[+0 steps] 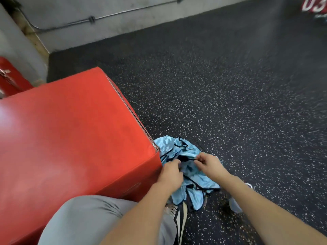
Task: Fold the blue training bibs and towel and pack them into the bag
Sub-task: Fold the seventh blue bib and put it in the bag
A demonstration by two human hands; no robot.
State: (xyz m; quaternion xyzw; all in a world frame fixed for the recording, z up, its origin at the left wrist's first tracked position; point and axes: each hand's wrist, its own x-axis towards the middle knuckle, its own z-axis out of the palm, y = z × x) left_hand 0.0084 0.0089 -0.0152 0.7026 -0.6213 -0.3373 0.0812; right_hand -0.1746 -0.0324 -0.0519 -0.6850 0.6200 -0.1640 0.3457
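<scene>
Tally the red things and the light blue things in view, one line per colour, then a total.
Red: 3, the big box, a second box behind it, a numbered item far right.
Light blue: 1, the heap of bibs; separate pieces cannot be counted.
Total: 4

Just one view here, a wide-angle head cam looking forward and steeply down, close over both forearms and a grey-clad knee (85, 220). Far edges bend and probably blur a bit, so the back wall (109, 25) reads soft.
</scene>
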